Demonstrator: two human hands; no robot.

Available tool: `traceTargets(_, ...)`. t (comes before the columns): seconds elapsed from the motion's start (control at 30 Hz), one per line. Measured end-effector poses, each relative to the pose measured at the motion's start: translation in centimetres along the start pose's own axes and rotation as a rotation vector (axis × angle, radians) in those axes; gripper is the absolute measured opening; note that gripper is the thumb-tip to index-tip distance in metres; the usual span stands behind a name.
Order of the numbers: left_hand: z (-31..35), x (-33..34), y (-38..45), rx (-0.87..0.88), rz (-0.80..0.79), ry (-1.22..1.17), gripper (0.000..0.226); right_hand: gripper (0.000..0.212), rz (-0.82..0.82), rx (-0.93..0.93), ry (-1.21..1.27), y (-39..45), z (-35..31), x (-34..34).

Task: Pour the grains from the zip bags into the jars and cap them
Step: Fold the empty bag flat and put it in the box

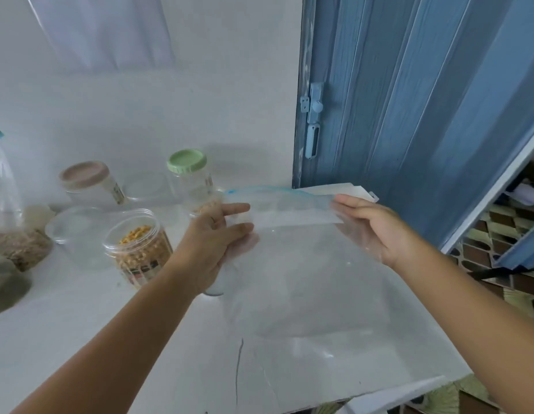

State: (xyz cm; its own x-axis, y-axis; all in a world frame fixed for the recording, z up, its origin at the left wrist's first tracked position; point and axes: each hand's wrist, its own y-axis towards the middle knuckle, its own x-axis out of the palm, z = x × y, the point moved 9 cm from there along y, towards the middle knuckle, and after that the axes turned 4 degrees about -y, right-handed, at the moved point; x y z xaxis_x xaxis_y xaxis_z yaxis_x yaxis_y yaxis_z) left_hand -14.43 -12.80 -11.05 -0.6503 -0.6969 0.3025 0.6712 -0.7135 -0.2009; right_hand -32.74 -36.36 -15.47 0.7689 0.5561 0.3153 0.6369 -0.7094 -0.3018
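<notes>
A pale white wall (146, 94) fills the upper left of the frame, with a sheet of clear plastic (98, 28) hanging against it near the top. To the right stands a blue ribbed folding door (409, 100) with a light blue latch (313, 118) on its left edge. A white tabletop (140, 348) spans the lower half, marked by a thin dark crack near bottom centre. At the far right, patterned floor tiles (483, 234) show in brown and green. The light is soft and even.

I had one head-worn wide-angle view, looking forward and down, close over the white table (140, 354), toward the wall and blue door (409, 115).
</notes>
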Motion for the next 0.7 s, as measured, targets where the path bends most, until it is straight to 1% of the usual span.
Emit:
traceTargets(0.17, -3.2, 2.0, 0.7, -0.026, -0.068, -0.011, 0.033, 0.036, 0.031, -0.004, -0.025, -1.3, -0.7, -3.1)
traceTargets(0.27, -5.7, 2.8, 0.3, -0.098, -0.066, -0.011, 0.033, 0.034, 0.05, 0.048, -0.06, -1.4, 0.5, -5.4)
traceTargets(0.37, -9.9, 2.7, -0.3, -0.233, -0.042, 0.148, 0.038, 0.035, 0.076, 0.157, -0.151, -0.4, 3.6, -8.1)
traceTargets(0.43, -11.7, 2.5, -0.3, -0.271, -0.007, 0.24, 0.04, 0.034, 0.104, 0.208, -0.21, 0.4, 5.0, -9.7)
traceTargets(0.57, -12.7, 2.8, 0.6, -0.227, 0.055, 0.404, 0.04, 0.031, 0.087, 0.228, -0.259, 1.5, 5.8, -11.0)
traceTargets(0.7, -12.1, 3.1, 1.2, -0.179, 0.016, 0.706, 0.041, 0.03, 0.062, 0.211, -0.302, 2.2, 5.5, -11.3)
